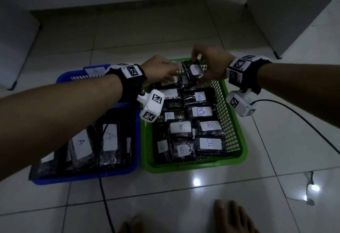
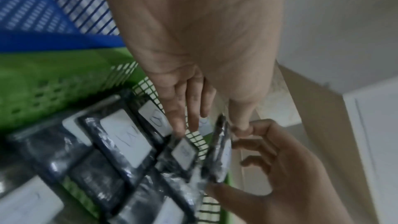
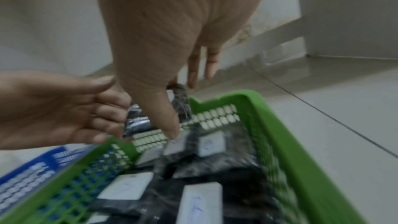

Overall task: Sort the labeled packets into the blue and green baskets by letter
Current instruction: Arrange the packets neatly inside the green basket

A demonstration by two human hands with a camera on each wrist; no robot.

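We are kneeling over a glossy tiled floor [image 1: 276, 159] with two mesh plastic baskets side by side, touching along their long walls. The blue basket [image 1: 88, 176] holds dark packets with white stickers marked A; the green basket [image 1: 237, 140], a stiff grid of moulded plastic, is nearly full of packets marked B [image 1: 200, 112], laid flat in rough rows.

At the far end of the green basket our right hand [image 1: 213, 63] pinches one packet [image 1: 194, 71] by its top edge, thumb at its lower corner, holding it tilted just above the others. Our left hand [image 1: 161, 69] reaches in beside it with its fingers [image 2: 185, 108] straight and relaxed, gripping nothing, tips close to the packet's edge. The letter on that sticker is too blurred for us to read.

We judge the risks to be these: the packets are wrapped in slick, crinkly clear film over black contents, so a light pinch on one edge could slip and drop the packet crooked on the stack. The dim light and glare on the film could make us misread the handwritten letter and file it wrongly. A black cable [image 1: 298, 118] trails along the floor by the right wrist and could snag.
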